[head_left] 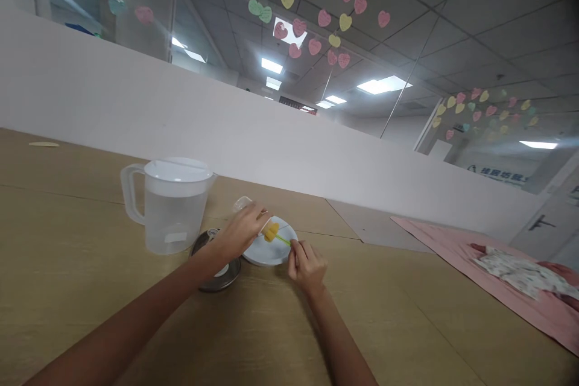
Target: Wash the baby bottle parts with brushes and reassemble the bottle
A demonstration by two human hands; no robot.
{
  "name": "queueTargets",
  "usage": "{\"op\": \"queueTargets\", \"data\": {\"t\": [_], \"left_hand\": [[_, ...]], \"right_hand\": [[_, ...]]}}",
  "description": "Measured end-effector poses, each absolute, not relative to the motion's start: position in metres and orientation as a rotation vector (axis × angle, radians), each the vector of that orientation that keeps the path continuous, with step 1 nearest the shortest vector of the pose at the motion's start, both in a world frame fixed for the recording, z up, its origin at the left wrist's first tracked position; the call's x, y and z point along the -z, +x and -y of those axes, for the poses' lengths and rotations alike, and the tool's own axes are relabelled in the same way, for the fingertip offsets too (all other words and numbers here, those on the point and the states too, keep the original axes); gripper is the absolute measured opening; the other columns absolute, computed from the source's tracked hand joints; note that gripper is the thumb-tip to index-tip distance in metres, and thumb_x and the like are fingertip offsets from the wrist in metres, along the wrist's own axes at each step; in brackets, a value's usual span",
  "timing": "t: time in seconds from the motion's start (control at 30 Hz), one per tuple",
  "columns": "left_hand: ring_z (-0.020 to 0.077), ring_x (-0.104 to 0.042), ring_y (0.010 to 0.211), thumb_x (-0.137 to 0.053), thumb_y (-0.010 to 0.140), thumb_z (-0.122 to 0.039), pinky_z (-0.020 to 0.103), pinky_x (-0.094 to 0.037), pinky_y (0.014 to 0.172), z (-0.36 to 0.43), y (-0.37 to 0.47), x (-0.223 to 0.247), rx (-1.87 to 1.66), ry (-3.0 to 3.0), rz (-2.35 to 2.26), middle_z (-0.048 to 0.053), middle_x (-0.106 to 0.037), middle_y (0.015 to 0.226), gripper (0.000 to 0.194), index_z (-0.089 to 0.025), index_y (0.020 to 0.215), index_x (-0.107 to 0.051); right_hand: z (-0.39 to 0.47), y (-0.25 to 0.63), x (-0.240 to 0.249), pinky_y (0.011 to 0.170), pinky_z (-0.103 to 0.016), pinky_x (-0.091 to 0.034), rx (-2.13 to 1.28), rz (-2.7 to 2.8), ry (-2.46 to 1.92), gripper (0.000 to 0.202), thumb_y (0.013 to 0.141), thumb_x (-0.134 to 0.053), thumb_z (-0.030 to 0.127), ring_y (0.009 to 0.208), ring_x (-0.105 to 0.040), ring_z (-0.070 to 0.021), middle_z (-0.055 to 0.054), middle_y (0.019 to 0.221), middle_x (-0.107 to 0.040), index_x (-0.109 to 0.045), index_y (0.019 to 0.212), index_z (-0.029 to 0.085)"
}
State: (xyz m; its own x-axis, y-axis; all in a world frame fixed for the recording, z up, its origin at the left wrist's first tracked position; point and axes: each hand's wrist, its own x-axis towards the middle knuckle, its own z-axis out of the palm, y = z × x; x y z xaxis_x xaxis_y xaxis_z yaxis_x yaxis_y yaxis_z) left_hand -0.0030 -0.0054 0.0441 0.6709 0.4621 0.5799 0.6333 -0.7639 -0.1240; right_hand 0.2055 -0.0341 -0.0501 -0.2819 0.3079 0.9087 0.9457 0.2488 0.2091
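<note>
My left hand [246, 226] is wrapped round a small clear bottle [242, 203], mostly hidden by the fingers, with its mouth turned to the right. A brush with a yellow sponge-like head [271, 232] and thin green handle is pinched in my right hand [307, 264]. The yellow head is at the bottle's mouth; I cannot tell if any of it is inside. Both hands are above a white plate or shallow bowl [266, 253]. Under my left wrist lies a round dark metal lid or dish [219, 283], partly hidden by the forearm.
A translucent pitcher [174, 217] with a handle stands on the wooden table [113, 313], left of the lid. On the right, a doll-like figure in patterned clothing [515, 271] lies on a pink cloth [456, 259]. A low white wall [253, 145] with glass above borders the back.
</note>
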Motion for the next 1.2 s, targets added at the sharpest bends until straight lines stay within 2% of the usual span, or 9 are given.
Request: {"op": "queueTargets", "data": {"t": [0.17,0.4,0.63,0.73,0.83,0.93,1.07,1.13,1.2], "left_hand": [[0.0220,-0.048,0.091,-0.037,0.078,-0.001,0.034,-0.039,0.077,0.008,0.002,-0.039,0.738,-2.557,0.817,0.010,-0.053,0.098,0.028,-0.017,0.096,-0.052],[0.0221,-0.049,0.091,-0.053,0.073,-0.007,0.032,-0.039,0.076,0.014,0.012,-0.027,0.659,-2.673,0.764,0.007,-0.052,0.099,0.029,-0.018,0.099,-0.051],[0.0212,-0.049,0.096,-0.050,0.073,-0.003,0.032,-0.039,0.080,-0.005,0.002,-0.027,0.733,-2.530,0.883,0.009,-0.052,0.107,0.038,-0.019,0.107,-0.052],[0.0219,-0.049,0.095,-0.042,0.077,0.000,0.034,-0.039,0.080,-0.014,-0.004,-0.026,0.663,-2.459,0.915,0.010,-0.054,0.103,0.036,-0.019,0.104,-0.055],[0.0235,-0.050,0.096,-0.042,0.077,0.000,0.037,-0.038,0.082,-0.018,-0.010,-0.028,0.653,-2.463,0.953,0.011,-0.056,0.101,0.036,-0.018,0.105,-0.057],[0.0240,-0.052,0.096,-0.056,0.073,-0.014,0.036,-0.040,0.083,-0.016,-0.011,-0.034,0.894,-2.562,1.119,0.010,-0.055,0.106,0.037,-0.019,0.110,-0.055],[0.0237,-0.054,0.095,-0.065,0.064,-0.044,0.033,-0.043,0.082,0.001,-0.005,-0.051,1.442,-2.731,1.383,0.007,-0.058,0.106,0.049,-0.018,0.106,-0.056],[0.0231,-0.055,0.095,-0.062,0.064,-0.049,0.031,-0.043,0.082,0.016,0.001,-0.059,1.542,-2.909,1.366,0.006,-0.060,0.105,0.052,-0.018,0.105,-0.056],[0.0216,-0.056,0.093,-0.062,0.063,-0.049,0.029,-0.044,0.079,0.034,0.008,-0.063,1.484,-3.086,1.344,0.003,-0.060,0.105,0.055,-0.022,0.110,-0.053]], "right_hand": [[0.036,0.202,0.050,0.055,-0.024,-0.033,1.025,1.746,-1.174,0.023,0.079,-0.042,0.016,0.061,-0.049,-0.0126,-0.004,0.067,-0.055,-0.062,0.089,0.016],[0.038,0.191,0.046,0.055,-0.025,-0.029,1.041,1.784,-1.169,0.022,0.080,-0.041,0.018,0.060,-0.048,-0.0130,-0.004,0.067,-0.057,-0.062,0.088,0.016],[0.030,0.234,0.044,0.055,-0.025,-0.027,1.078,1.740,-1.293,0.022,0.080,-0.042,0.020,0.054,-0.046,-0.0119,-0.001,0.056,-0.055,-0.059,0.066,0.017],[0.023,0.253,0.050,0.052,-0.024,-0.026,0.971,1.520,-1.487,0.026,0.082,-0.039,0.022,0.051,-0.047,-0.0120,-0.001,0.055,-0.056,-0.058,0.064,0.017],[0.016,0.263,0.053,0.049,-0.024,-0.023,0.692,1.181,-1.832,0.037,0.088,-0.030,0.030,0.052,-0.051,-0.0141,-0.005,0.062,-0.061,-0.060,0.071,0.017],[0.010,0.265,0.056,0.049,-0.025,-0.026,0.357,1.184,-2.156,0.044,0.091,-0.023,0.034,0.062,-0.057,-0.0177,-0.011,0.075,-0.065,-0.061,0.084,0.015],[0.004,0.259,0.064,0.053,-0.024,-0.031,0.152,1.358,-2.322,0.028,0.086,-0.037,0.026,0.073,-0.061,-0.0192,-0.012,0.085,-0.066,-0.062,0.089,0.013],[0.004,0.254,0.068,0.055,-0.023,-0.034,0.114,1.420,-2.333,0.023,0.081,-0.043,0.022,0.078,-0.062,-0.0194,-0.012,0.089,-0.066,-0.064,0.088,0.013],[0.003,0.249,0.069,0.059,-0.023,-0.036,0.074,1.468,-2.353,0.022,0.080,-0.045,0.020,0.082,-0.062,-0.0199,-0.012,0.090,-0.066,-0.065,0.087,0.014]]}}
